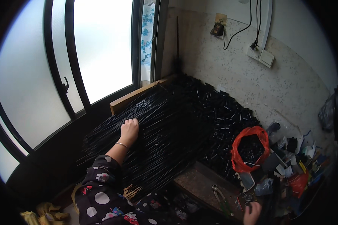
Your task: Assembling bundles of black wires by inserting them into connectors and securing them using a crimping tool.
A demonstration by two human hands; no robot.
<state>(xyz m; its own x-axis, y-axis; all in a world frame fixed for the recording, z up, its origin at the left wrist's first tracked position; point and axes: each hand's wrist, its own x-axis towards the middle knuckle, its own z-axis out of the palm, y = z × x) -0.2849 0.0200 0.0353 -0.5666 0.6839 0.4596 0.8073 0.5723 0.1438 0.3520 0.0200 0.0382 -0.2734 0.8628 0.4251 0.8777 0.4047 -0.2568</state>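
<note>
A wide heap of thin black rods (154,138) lies in front of me, most of them running the same way. Over its left part is my left hand (129,131), its fingers curled closed among the rods; what they grip is hidden. At the lower right, my right hand (252,213) is beside a small pile of metal bits (246,197) at the end of a worn tray (193,180). Its fingers are bent together, and anything in them is too small to make out. Pliers with green handles (221,197) lie in the tray.
Short black tubes (221,108) are heaped against the wall. A red plastic bag (236,150) holds dark ring-like parts. Mixed clutter (289,165) fills the right side. A wooden board (139,93) edges the heap below the window (101,48). Yellow cloth (45,213) lies at lower left.
</note>
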